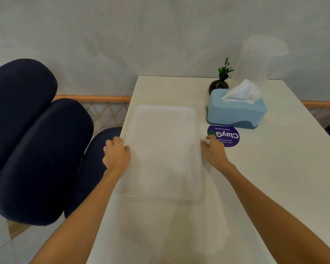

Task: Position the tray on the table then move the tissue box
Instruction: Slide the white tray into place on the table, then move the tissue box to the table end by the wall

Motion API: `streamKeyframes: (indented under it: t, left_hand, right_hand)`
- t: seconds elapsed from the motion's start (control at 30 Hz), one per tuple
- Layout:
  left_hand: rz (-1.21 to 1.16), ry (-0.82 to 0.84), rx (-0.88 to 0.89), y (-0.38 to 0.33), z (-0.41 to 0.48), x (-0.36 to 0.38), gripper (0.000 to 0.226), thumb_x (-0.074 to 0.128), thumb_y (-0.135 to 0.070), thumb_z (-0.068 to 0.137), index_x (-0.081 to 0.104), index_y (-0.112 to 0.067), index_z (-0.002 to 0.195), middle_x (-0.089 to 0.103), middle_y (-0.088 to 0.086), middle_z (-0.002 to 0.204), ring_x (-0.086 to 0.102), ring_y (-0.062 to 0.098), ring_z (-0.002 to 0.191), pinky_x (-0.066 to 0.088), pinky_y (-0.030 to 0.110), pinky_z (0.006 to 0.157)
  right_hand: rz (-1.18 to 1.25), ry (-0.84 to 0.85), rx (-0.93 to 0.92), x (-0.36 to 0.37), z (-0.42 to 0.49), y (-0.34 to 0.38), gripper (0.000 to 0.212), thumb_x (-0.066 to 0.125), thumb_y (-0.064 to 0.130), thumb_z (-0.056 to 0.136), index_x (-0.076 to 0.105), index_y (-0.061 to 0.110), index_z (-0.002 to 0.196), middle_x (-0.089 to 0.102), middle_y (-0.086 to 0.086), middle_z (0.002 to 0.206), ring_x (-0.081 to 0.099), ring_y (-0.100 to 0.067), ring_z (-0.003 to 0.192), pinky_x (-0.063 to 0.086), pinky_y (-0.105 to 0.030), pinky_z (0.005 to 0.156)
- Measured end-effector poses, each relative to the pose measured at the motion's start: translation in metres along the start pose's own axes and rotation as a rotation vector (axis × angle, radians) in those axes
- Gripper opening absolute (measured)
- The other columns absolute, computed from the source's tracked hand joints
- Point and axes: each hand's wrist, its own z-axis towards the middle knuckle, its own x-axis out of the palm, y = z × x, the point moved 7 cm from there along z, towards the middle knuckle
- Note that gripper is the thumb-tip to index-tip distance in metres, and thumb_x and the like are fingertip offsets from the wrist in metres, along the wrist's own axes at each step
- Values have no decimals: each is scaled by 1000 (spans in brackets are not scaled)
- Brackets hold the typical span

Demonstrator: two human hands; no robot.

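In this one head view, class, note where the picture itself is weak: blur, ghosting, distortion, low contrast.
Head view: the white tray barely separates from the white table; a faint ghost shape hangs above the tissue box; wide-angle bending curves the table edges; both hands look slightly soft.

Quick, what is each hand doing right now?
Left hand: closed on the left edge of the white tray.
Right hand: closed on the tray's right edge.
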Motion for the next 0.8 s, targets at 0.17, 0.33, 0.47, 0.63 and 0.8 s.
streamKeyframes:
  t: [0.17,0.33,0.47,0.63,0.8]
  left_hand:
    - [-274,-92,317,-58,-16,-7,35,54,-6,91,54,-14,125,52,11,126,56,27,107,51,42,86]
    - [-508,7,454,-138,-32,3,35,51,0,91,55,-14,123,53,7,122,56,13,91,46,26,77]
    - [-554,57,494,-193,-46,24,33,52,-2,92,55,-13,123,57,8,119,58,14,89,48,23,76]
    - [-614,162,342,-254,-56,69,31,53,-14,95,52,-15,126,59,7,126,56,13,96,46,21,76]
    - [-749,169,80,-295,-43,94,37,50,-26,97,47,-14,131,57,9,130,51,12,96,39,10,61]
  right_hand:
    - [110,61,66,-40,-2,-34,34,50,21,94,51,6,125,61,-21,120,61,-31,98,54,-32,70]
    - [97,-11,-7,-107,6,-51,31,52,21,93,56,7,120,64,-15,116,62,-27,97,51,-28,68]
    - [76,-65,-56,-153,22,-66,28,46,20,95,57,9,119,66,-14,111,61,-24,88,49,-30,70]
    - [140,-92,-33,-189,55,-94,31,45,26,96,55,15,123,63,-11,122,62,-27,103,53,-37,86]
    - [385,-46,57,-198,91,-109,43,47,39,93,47,20,131,55,-9,135,56,-27,116,48,-42,99]
